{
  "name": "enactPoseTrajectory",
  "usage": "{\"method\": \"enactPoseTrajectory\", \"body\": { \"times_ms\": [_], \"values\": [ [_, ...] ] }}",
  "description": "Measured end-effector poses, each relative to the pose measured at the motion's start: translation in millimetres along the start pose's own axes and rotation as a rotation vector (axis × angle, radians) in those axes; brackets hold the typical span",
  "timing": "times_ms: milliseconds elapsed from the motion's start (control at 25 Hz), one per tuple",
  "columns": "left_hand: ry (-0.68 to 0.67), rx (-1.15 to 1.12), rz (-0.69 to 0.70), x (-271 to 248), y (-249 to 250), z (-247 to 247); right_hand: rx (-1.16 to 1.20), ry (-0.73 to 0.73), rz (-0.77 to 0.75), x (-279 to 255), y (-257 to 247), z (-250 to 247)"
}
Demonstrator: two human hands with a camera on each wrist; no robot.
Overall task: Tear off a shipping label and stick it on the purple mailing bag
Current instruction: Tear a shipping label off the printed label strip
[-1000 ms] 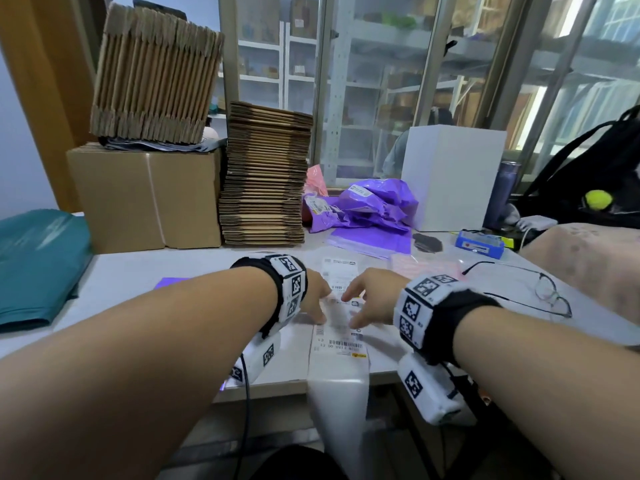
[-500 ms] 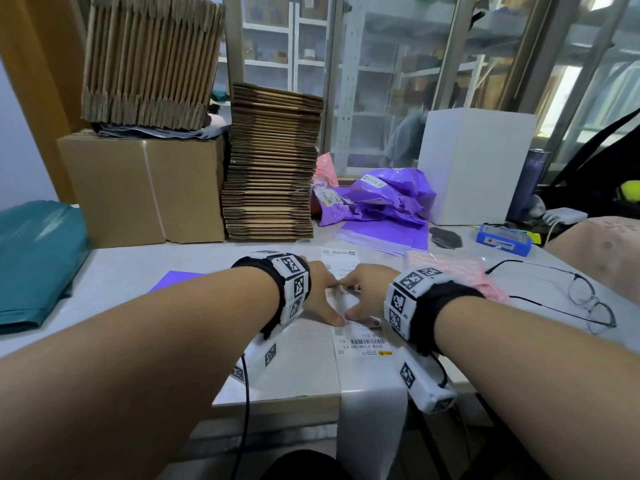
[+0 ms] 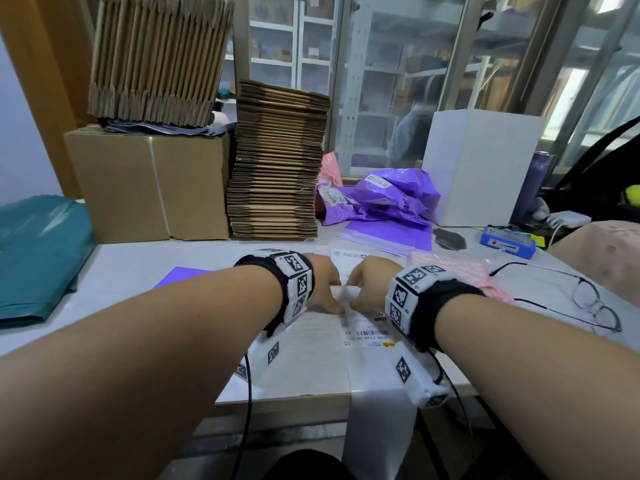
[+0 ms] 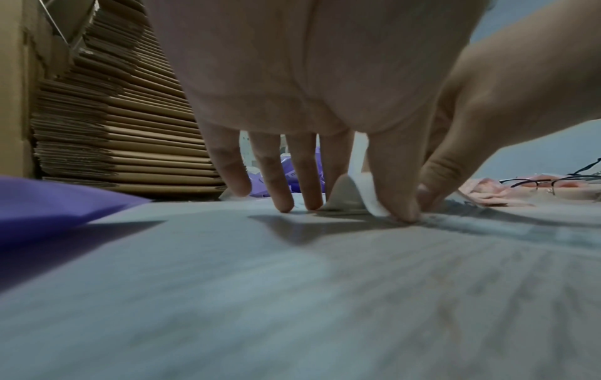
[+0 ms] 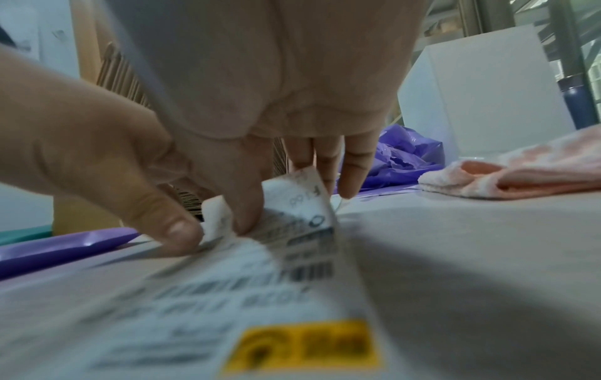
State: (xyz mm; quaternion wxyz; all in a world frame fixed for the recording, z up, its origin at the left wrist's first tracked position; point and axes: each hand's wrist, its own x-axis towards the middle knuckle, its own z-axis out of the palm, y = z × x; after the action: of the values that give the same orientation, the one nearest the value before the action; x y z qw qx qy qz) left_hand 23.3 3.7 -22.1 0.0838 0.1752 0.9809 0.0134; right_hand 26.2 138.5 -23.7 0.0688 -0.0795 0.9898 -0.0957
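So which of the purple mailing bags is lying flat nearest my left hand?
The flat purple bag just left of your left hand; the others sit piled by the white box.

Bare table [image 3: 131, 268] left, cardboard stack [image 3: 277, 174] behind, glasses [image 3: 588, 299] right
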Motion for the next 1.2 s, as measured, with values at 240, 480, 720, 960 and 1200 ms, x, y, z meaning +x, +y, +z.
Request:
{"method": "enactPoseTrajectory", "body": {
  "times_ms": [240, 480, 720, 960, 1200],
  "values": [
    [0.112, -0.006, -0.016, 7.7, 0.0, -2.5, 0.068, 0.116, 0.002, -5.8, -4.1, -10.2],
    [0.164, -0.124, 0.002, 9.8, -1.9, -0.3, -0.010, 0.062, -0.025, 0.1, -4.0, -12.1],
    [0.281, -0.182, 0.018, 10.2, -4.2, -1.1, -0.034, 0.113, -0.032, 1.4, -1.5, -14.5],
    [0.275, -0.208, -0.005, 13.0, -3.9, -2.5, -0.100, 0.092, -0.068, 3.3, -5.1, -16.7],
    [0.239, -0.185, -0.001, 11.6, -6.2, -6.3, 0.064, 0.145, -0.113, -6.0, -5.3, -16.9]
  ]
}}
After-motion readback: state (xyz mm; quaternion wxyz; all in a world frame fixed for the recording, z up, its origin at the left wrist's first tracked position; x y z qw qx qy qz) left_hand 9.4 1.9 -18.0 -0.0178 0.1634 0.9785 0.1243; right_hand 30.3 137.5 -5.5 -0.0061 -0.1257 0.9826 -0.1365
